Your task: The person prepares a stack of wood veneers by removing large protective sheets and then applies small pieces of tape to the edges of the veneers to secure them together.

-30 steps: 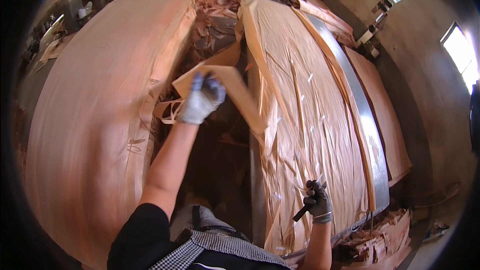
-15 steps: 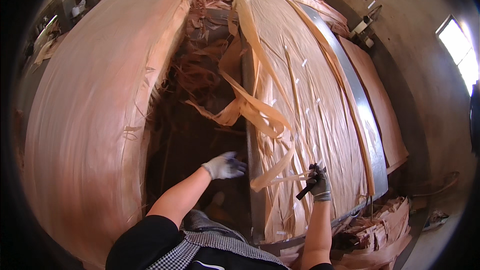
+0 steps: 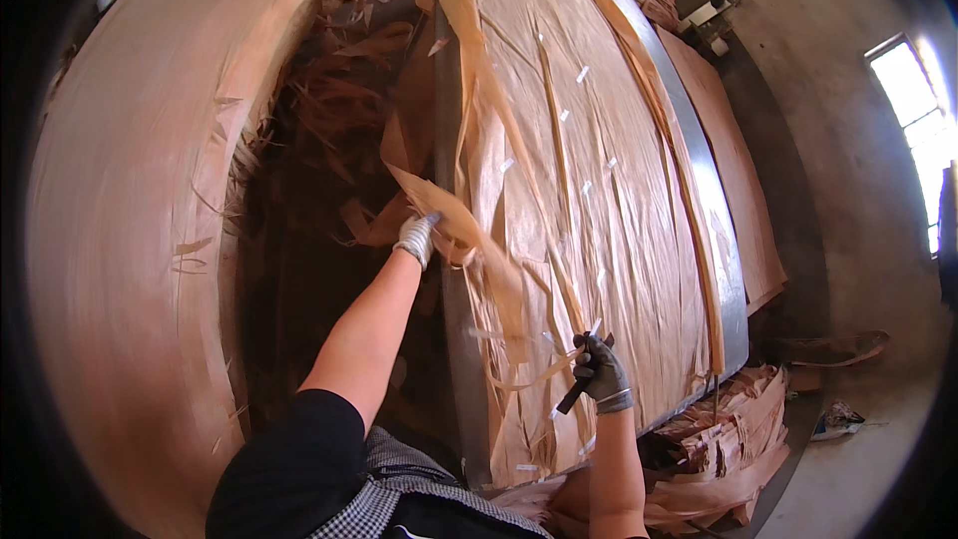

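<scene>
My left hand (image 3: 417, 240), in a white and grey glove, is closed on a long loose wood veneer strip (image 3: 449, 212) at the left edge of the veneer sheet. The strip curls down to the right, its lower part blurred. My right hand (image 3: 604, 375), in a dark grey glove, grips a black stick-shaped tool (image 3: 572, 398) over the sheet's near part; its exact kind is unclear. A thin pale strip reaches toward this hand. Under both lies the wrinkled tan veneer sheet (image 3: 639, 269), dotted with small white tape pieces, on a dark metal-edged table (image 3: 733, 314).
A tall stack of veneer sheets (image 3: 120, 240) stands on the left. Torn veneer scraps (image 3: 334, 110) fill the far part of the dark gap between it and the table. More scraps (image 3: 728, 439) are heaped at the near right. A wall with a bright window (image 3: 913, 105) is farther right.
My left hand has moved forward from over the gap and taken hold of the loose veneer strip, shifting it. My right hand keeps the black tool. The view has shifted.
</scene>
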### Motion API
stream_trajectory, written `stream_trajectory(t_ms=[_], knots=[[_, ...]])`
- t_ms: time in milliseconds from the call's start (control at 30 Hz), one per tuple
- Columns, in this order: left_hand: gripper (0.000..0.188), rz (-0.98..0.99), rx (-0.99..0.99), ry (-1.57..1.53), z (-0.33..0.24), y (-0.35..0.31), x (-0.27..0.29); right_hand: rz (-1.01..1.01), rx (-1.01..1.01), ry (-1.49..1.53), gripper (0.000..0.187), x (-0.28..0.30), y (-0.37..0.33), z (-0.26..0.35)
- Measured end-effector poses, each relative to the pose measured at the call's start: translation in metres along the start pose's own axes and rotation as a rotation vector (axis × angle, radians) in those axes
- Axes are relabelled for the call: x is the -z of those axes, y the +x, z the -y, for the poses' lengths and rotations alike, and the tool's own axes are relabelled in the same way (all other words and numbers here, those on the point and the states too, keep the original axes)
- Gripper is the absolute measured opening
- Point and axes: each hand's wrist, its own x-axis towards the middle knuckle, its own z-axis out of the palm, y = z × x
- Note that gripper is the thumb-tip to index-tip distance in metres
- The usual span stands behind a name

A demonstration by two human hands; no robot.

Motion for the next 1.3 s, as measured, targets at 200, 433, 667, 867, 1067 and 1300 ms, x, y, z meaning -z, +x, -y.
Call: stream_trajectory(t_ms=[200,433,667,867,1067,1300], knots=[[0.029,-0.206,-0.450,-0.021,-0.042,-0.083,0.016,-0.143,0.074,-0.175,0.018,-0.013,-0.023,-0.011],[0.026,0.086,-0.535,0.143,-0.092,-0.255,-0.025,-0.068,0.333,0.224,0.017,0.000,-0.106,-0.073],[0.044,0.347,-0.512,0.540,-0.060,-0.325,-0.081,-0.214,0.567,0.123,0.020,0.006,-0.235,-0.101],[0.045,0.447,-0.494,0.550,0.000,-0.335,-0.103,-0.352,0.890,0.169,0.021,0.037,-0.374,-0.092],[0.062,0.201,-0.420,0.765,0.108,-0.303,-0.117,-0.680,1.084,0.009,0.013,0.139,-0.513,-0.094],[0.021,0.138,0.045,0.431,0.209,-0.246,-0.108,-0.931,0.873,-0.041,0.024,0.298,-0.584,-0.116]])
